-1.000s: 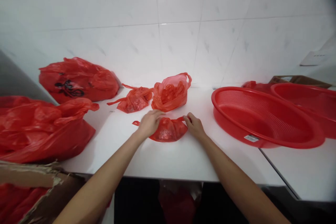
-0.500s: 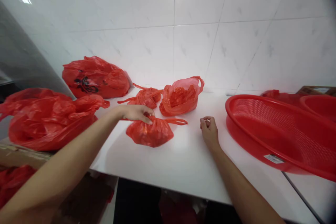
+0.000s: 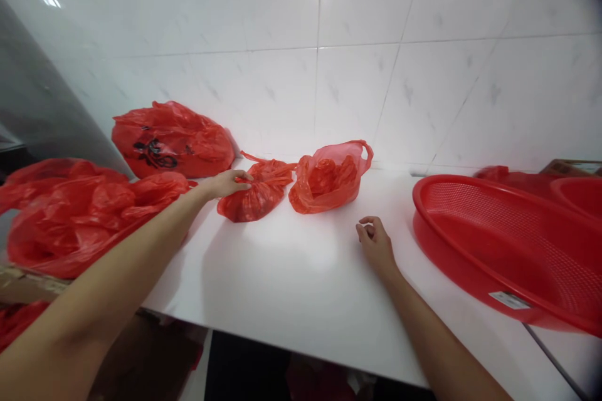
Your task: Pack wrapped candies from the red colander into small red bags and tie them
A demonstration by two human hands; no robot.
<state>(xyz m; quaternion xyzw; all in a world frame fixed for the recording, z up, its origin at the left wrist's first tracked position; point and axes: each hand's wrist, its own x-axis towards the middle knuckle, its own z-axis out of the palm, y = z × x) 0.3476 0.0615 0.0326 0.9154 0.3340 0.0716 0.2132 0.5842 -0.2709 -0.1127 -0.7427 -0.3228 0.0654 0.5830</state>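
Note:
My left hand [image 3: 229, 183] pinches the gathered top of a filled red plastic bag [image 3: 251, 203] near the back of the white table. Behind that bag lies another red plastic bag [image 3: 273, 170], partly hidden by it. Just right of them stands an open red plastic bag [image 3: 324, 185] with its handle loop up and crumpled red plastic inside. My right hand [image 3: 377, 243] is over the table to the right, fingers curled in, with nothing visible in them. It is apart from the bags and left of a large red plastic basket [image 3: 470, 269].
A big red bag with black print [image 3: 174, 144] leans at the back left. In front of it, a heap of red plastic bags [image 3: 89, 213] sits on a cardboard box [image 3: 28, 282]. The white tiled wall [image 3: 263, 100] bounds the table [image 3: 291, 288] behind.
My left hand has carried the red plastic bag back and left, against the bag behind it. The right hand has hardly moved, and the view has shifted slightly.

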